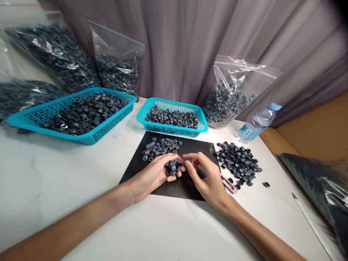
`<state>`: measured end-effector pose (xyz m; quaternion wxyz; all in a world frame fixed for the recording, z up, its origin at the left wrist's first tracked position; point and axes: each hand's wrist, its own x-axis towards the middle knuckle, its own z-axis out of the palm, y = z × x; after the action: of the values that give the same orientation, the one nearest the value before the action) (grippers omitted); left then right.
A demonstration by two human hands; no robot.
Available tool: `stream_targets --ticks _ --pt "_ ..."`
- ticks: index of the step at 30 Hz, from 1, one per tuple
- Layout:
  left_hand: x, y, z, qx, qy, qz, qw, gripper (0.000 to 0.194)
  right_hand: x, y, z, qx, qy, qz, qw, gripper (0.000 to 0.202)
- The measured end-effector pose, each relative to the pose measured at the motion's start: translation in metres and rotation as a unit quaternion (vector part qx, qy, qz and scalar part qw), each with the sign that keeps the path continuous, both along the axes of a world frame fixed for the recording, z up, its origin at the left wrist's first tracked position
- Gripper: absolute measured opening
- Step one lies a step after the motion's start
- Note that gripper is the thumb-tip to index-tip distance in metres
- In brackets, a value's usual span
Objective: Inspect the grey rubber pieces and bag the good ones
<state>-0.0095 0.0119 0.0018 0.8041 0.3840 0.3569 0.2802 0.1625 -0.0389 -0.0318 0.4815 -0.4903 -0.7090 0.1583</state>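
My left hand [160, 170] is cupped palm up over the black mat [187, 188], its fingers curled round several small dark grey parts [173, 167]. Just right of it, my right hand [203, 174] hovers with thumb and index finger apart, and nothing shows clearly between them. A loose pile of grey ring-shaped parts [161, 146] lies on the mat behind my left hand. To the right, another pile of dark parts [239, 161] rests on the white table. A pink tool [230, 184], partly hidden, lies beside my right wrist.
Two blue baskets [89, 139] [174, 128] with grey parts stand behind. Clear bags of parts [116, 72] [228, 101] lean by the curtain. A water bottle [255, 123] is at the back right, with a cardboard box [315, 127] and dark bag [312, 181] further right.
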Motion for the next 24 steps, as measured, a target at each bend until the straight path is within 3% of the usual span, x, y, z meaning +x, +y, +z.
stream_targets --ticks 5,10,17,24 --pt "-0.0003 0.0004 0.0002 0.028 0.009 -0.013 0.999 0.016 0.0004 -0.0004 -0.0014 0.019 0.018 -0.039 0.999 0.013" --pt "0.0012 -0.0027 0.0009 0.039 0.015 -0.016 0.999 0.015 0.0001 0.0 0.0021 0.059 0.006 -0.011 0.998 0.015" --pt "0.001 -0.0034 0.0013 0.023 0.015 -0.003 1.0 0.015 0.0018 0.0001 0.0041 0.056 -0.014 0.032 0.998 0.028" --pt "0.0008 -0.0004 -0.0009 0.031 0.01 -0.008 0.999 0.017 0.0009 0.0015 -0.0017 0.05 0.009 -0.005 0.999 0.023"
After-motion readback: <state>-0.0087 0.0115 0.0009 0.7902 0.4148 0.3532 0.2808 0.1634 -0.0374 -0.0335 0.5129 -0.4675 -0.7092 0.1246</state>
